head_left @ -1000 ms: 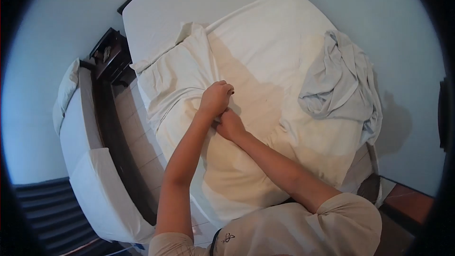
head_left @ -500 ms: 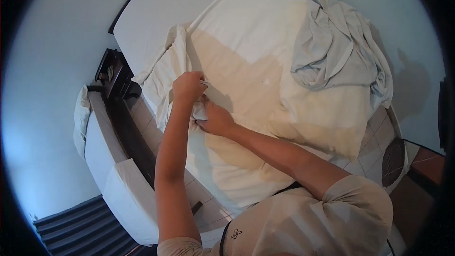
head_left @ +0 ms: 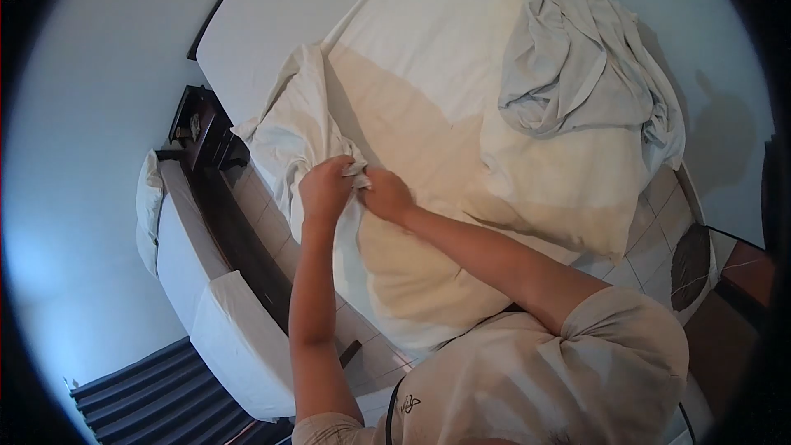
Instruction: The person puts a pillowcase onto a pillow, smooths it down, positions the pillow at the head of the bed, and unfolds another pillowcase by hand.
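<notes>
Pale cloth [head_left: 298,107], pinched by left hand [head_left: 325,188], right hand [head_left: 387,194]. One nightstand [head_left: 217,137], upper left, contents unclear; one grey bundle [head_left: 581,62], upper right.

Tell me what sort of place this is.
Most likely a bedroom: a large bed, what looks like a narrower bed with a pillow, and a small dark nightstand between them.

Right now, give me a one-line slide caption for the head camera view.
Left hand and right hand grip cream fabric on a bed; grey cloth lies bunched at right.

Bed [head_left: 259,12]: rumpled pale cover [head_left: 445,156], crumpled grey cloth [head_left: 577,62] right.
</notes>
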